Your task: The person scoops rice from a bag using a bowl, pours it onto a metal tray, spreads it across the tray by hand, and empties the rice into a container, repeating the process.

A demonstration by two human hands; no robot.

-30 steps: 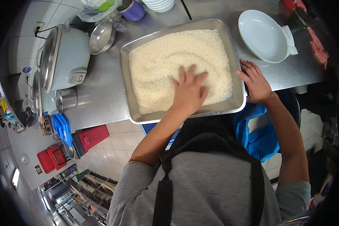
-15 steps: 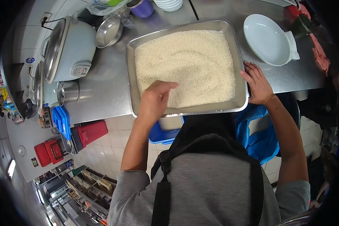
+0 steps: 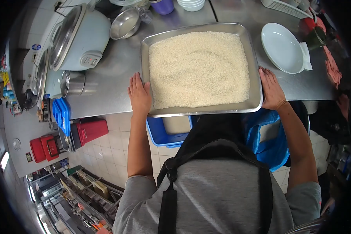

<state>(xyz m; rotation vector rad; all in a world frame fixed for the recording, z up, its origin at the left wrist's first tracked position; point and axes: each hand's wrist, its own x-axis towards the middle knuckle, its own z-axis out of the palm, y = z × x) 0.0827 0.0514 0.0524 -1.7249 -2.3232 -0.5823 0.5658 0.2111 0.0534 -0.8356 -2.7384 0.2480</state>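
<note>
A rectangular metal tray holds a broad layer of white rice grains, with shallow ridges across its surface. My left hand lies along the tray's left side near the front corner, fingers stretched forward. Against the opposite side rests my right hand, its fingers extended and the palm beside the rim. Neither hand wraps around anything. The tray's front edge is at the edge of the steel counter, just ahead of my apron.
To the left stand a large rice cooker, a metal bowl and a metal pot. An oval white dish sits right of the tray. Below the counter are a blue bin and a blue plastic bag.
My left hand has moved off the rice to the tray's left side, and its fingers have straightened. My right hand stays at the right side. The rice surface has slightly different ridges.
</note>
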